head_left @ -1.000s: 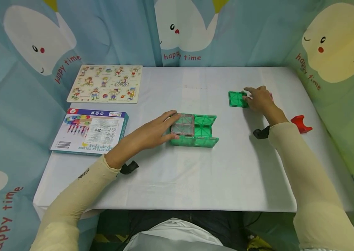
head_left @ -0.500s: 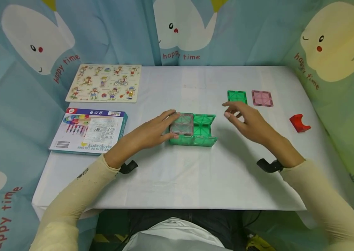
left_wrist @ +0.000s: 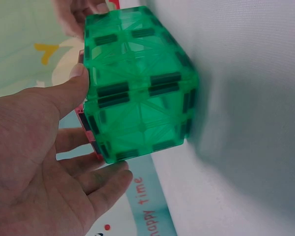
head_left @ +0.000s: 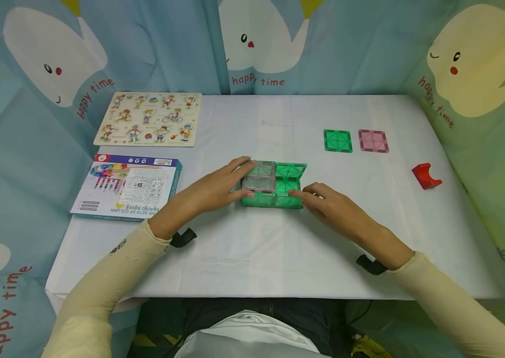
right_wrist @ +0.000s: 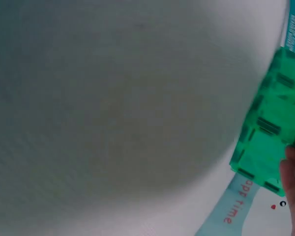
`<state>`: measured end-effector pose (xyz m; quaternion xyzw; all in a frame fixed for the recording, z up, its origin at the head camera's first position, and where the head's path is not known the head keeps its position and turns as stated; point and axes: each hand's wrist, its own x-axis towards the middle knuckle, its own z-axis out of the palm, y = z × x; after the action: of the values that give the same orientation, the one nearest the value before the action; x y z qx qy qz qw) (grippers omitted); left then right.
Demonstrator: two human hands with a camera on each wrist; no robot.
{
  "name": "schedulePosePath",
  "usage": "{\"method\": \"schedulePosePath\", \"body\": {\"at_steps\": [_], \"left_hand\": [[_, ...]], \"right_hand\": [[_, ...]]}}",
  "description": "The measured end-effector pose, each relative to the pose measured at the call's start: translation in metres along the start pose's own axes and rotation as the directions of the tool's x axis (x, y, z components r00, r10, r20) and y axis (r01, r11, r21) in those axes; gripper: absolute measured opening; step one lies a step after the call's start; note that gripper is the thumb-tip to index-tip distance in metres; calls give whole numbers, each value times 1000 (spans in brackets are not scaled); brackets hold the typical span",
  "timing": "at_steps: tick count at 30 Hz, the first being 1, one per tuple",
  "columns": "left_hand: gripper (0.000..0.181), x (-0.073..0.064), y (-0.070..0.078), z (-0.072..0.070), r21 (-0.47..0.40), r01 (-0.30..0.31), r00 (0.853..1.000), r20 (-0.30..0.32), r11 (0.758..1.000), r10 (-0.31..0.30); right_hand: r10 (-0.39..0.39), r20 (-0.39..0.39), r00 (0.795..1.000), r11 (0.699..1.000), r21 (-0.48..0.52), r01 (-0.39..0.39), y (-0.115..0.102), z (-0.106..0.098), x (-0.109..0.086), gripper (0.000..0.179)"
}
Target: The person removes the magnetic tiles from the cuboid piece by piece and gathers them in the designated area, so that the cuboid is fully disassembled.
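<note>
A low box of clear green magnetic tiles (head_left: 270,201) stands mid-table. A pink magnetic tile (head_left: 259,177) covers its left half, and its right half is uncovered. My left hand (head_left: 214,190) holds the box's left end between thumb and fingers; in the left wrist view the thumb (left_wrist: 74,87) lies along the top edge. At the right end, my right hand (head_left: 342,211) pinches the upper edge of the near green wall tile. In the right wrist view its fingers (right_wrist: 291,172) touch the green wall (right_wrist: 270,142), partly cut off by the frame.
A loose green tile (head_left: 337,141) and a pink tile (head_left: 373,141) lie flat at the back right. Nearer the right edge sits a red curved piece (head_left: 426,176). On the left are a picture puzzle board (head_left: 149,119) and a boxed bead set (head_left: 127,187).
My right hand has come away from the loose tiles at the back right, moved toward me and leftward, and now touches the box's right end. The left hand stays in place.
</note>
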<state>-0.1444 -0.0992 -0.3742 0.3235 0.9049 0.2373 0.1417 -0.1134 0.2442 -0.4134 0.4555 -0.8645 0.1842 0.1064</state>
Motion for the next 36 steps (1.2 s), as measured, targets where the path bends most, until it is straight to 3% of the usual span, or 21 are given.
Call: {"method": "schedulePosePath", "body": {"at_steps": [14,19,23,26,29,36], "left_hand": [[78,-1,1,-3,7,-7,1000,4,1000,7],[78,-1,1,-4,3,-9,1000,4,1000,9],[78,-2,0,-3,8,-16,1000,7,1000,16],[78,-2,0,-3,8,-18,1000,10,1000,18],[78,-1,0,-3,6,-17,1000,16,1000,17],[79,1,0,-3,6,-10,1000,29,1000,9]], "right_hand": [[-84,29,996,986,-142,87,-12,-3,-4,84],[-85,34,996,985,-145,89,-20,-9,-1,83],[-76,-12,997,994,-83,75,-24,-22,4,74],[-43,-83,996,999,18,44,-21,-34,10,50],[25,-166,986,993,122,-5,-13,-49,18,41],[248,-299,922,959,208,-190,28,-78,38,49]]}}
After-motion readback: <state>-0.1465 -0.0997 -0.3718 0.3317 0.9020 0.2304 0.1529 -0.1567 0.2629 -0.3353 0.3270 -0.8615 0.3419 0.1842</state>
